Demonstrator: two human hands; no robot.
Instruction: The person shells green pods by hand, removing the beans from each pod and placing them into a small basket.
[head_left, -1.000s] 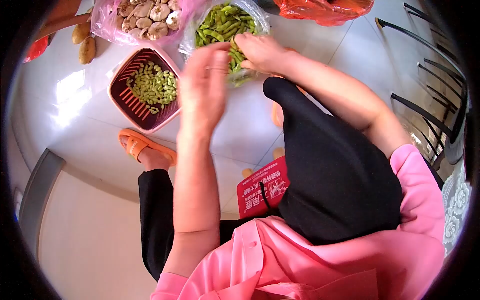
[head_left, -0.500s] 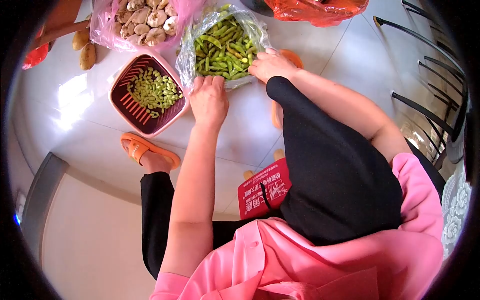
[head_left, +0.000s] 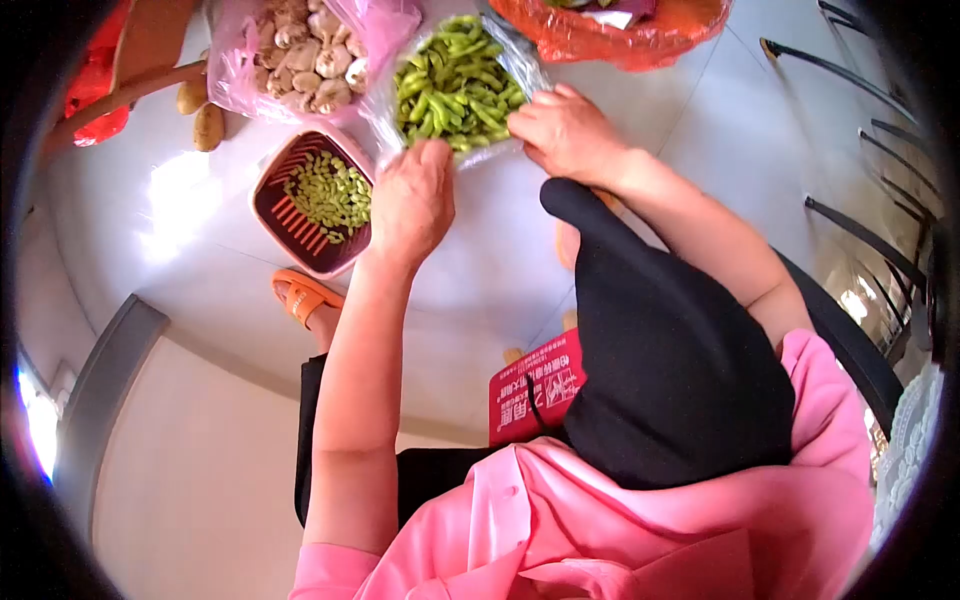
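Note:
A clear plastic bag [head_left: 380, 112] full of green edamame pods [head_left: 455, 85] stands open on the floor at the top middle. My left hand [head_left: 413, 195] is closed on its near left rim, fingers curled over the plastic. At the near right edge, my right hand [head_left: 568, 130] pinches the same bag. Shelled green beans [head_left: 330, 193] lie in a pink and dark plastic basket [head_left: 290, 225], just left of my left hand. The pods look slightly blurred, and the fingertips are partly hidden.
A pink bag [head_left: 235, 65] of garlic bulbs [head_left: 325, 60] sits behind the basket, with potatoes [head_left: 208, 127] to its left. An orange-red bag [head_left: 610, 40] is at the back. Black metal legs [head_left: 865, 240] stand at right. An orange slipper [head_left: 305, 297] is on my foot.
The view has shifted a little. Both hands keep hold of the bag, which has moved slightly away and toward the basket, and the pods inside have shifted.

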